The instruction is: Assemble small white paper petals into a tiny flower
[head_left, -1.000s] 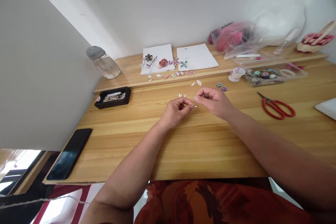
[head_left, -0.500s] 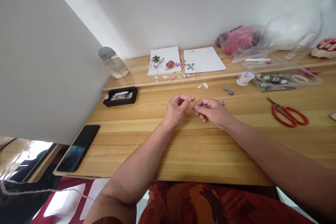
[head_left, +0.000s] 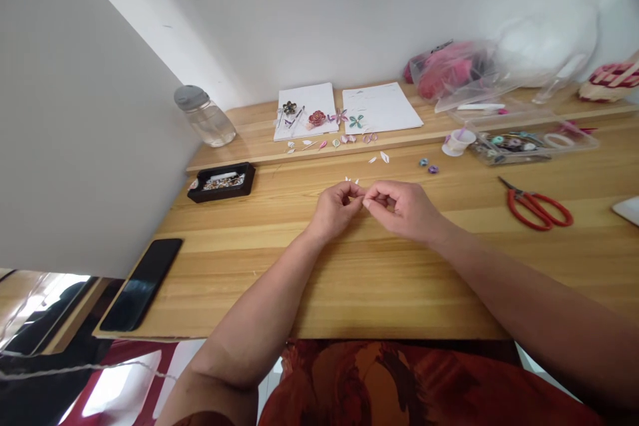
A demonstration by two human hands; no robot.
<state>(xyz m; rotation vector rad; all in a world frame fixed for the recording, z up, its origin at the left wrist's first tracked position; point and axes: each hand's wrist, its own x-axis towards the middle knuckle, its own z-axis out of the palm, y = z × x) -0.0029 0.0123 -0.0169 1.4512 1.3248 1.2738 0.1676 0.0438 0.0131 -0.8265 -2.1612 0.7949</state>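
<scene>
A craft workspace, with red-handled scissors (head_left: pixel 538 208), beads (head_left: pixel 428 166) and handmade flowers (head_left: pixel 335 117).

Soft, fairly bright light here across the desk (head_left: pixel 239 279), its source out of view, and a pale band runs down the wall (head_left: pixel 299 13). Faint shadows sit beside the forearms. Glare blows out a white panel (head_left: pixel 117 386) below the desk's near left corner; the phone (head_left: pixel 142 286) carries a dull sheen. Fine detail goes soft at the fingertips (head_left: pixel 367 202), and the wide view stretches towards its edges.
</scene>
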